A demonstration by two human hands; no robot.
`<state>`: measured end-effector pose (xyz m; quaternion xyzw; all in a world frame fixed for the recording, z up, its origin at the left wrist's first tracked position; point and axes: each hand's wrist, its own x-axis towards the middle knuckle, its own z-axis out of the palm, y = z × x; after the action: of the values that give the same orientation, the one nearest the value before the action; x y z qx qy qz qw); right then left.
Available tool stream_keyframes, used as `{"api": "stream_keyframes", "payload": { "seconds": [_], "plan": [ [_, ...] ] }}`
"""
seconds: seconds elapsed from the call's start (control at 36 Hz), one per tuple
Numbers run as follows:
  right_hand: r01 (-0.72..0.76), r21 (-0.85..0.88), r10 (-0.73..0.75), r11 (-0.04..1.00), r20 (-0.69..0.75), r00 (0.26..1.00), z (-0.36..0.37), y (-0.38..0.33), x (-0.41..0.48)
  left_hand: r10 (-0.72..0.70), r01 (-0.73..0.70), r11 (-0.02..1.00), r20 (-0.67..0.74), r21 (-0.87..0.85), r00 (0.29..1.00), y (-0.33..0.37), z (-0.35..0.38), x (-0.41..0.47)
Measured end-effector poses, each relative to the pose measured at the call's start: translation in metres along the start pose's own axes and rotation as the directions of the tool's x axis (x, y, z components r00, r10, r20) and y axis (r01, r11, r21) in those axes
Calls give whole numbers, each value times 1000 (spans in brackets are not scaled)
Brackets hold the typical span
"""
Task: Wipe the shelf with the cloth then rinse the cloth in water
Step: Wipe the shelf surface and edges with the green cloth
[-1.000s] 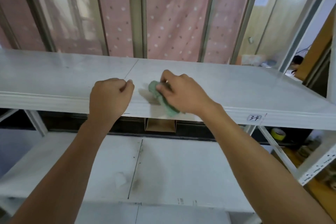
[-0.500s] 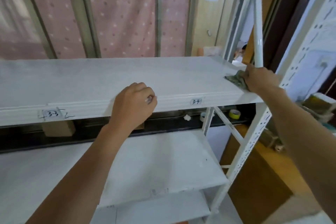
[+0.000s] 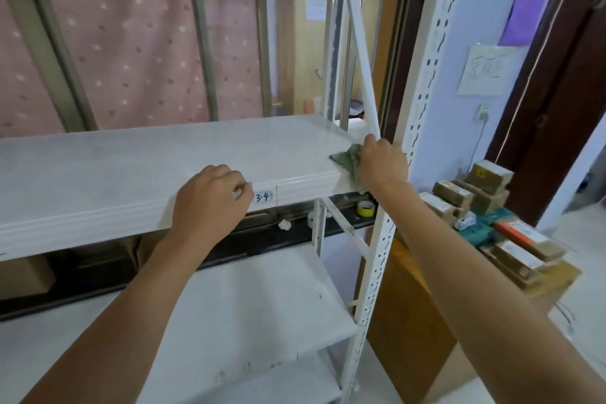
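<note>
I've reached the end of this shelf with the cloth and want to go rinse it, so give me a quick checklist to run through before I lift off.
1. Cloth in the right hand: ok, bunched and held.
2. Cloth at the right end of the shelf: ok, at the front corner.
3. Left hand braced on the shelf's front edge: ok, fist by the 3-4 label.
4. Shelf top free of objects: ok.
5. Shelf wiped clean: cannot tell.
6. Water for rinsing in view: not ok, none visible.

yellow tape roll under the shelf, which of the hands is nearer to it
Right. The right hand holds the cloth at the shelf's end, just above the yellow tape roll; the left hand rests on the front edge, further left.
</note>
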<state>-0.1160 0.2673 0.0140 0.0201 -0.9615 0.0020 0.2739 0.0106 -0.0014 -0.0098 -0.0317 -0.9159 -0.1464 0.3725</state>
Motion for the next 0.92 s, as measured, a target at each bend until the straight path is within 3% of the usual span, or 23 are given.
{"api": "stream_keyframes", "payload": {
  "seconds": [0.17,0.31,0.47,0.61,0.81,0.92],
  "plan": [
    [-95,26,97,995,-81,992,8,-27,-13,-49,49,998,5,30,999,0,0,1],
    [-205,315,233,927,-55,971,15,-42,-27,-59,59,997,2,48,998,-6,-2,1],
    [-108,423,190,900,-158,969,28,-32,-39,-16,17,998,-6,66,1000,-17,-4,1],
    [-156,240,205,958,-195,959,6,6,-11,-13,13,998,5,55,1000,-33,-11,3],
    [-194,-2,193,981,93,977,-12,-4,18,-27,26,999,27,35,999,-41,-17,7],
    [-153,-100,165,983,125,978,-14,-20,13,-9,8,1000,53,13,999,-42,-16,4]
  ]
}}
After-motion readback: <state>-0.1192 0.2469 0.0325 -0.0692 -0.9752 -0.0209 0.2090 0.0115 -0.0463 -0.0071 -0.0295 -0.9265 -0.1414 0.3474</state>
